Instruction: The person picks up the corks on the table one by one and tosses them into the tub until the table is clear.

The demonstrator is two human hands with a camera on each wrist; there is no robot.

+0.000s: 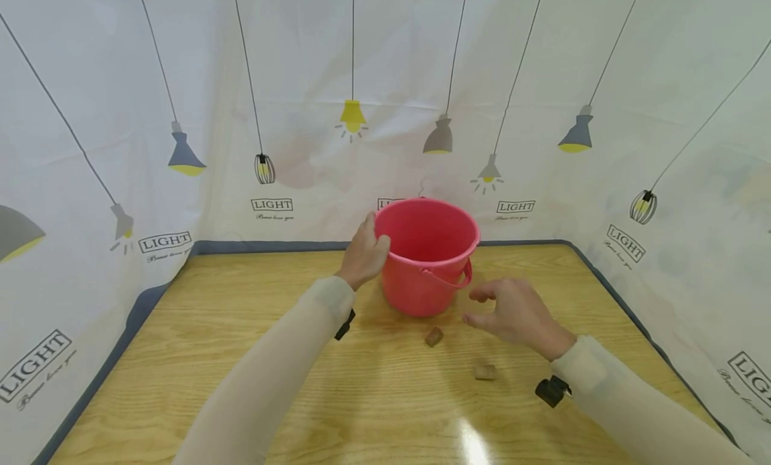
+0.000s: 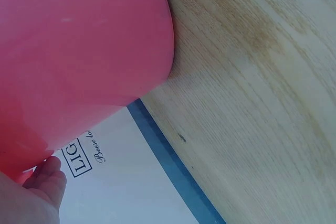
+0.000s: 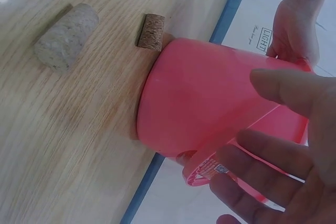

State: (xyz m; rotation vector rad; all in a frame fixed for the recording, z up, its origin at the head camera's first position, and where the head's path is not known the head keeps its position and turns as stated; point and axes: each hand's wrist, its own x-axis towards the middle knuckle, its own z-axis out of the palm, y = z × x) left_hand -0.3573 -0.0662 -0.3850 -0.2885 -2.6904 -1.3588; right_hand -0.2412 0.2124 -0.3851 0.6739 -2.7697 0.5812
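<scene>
A red plastic bucket (image 1: 421, 288) stands on the wooden table with its mouth facing up. My left hand (image 1: 365, 251) grips its rim on the left side, fingers outside the wall, as the left wrist view (image 2: 44, 187) also has it. Just right of the bucket, my right hand (image 1: 515, 311) holds nothing, thumb and fingers spread apart near the bucket's handle (image 1: 460, 281), which hangs down on that side. A small brown cork (image 3: 152, 32) lies close to the bucket's base. Nearer to me is a larger, paler cork (image 3: 67, 38), lying on its side.
The wood-grain table (image 1: 253, 358) runs back to a white fabric backdrop (image 1: 313, 63) printed with hanging lamps, which surrounds it at the back and both sides. A dark blue border (image 1: 271, 246) follows the table's edge.
</scene>
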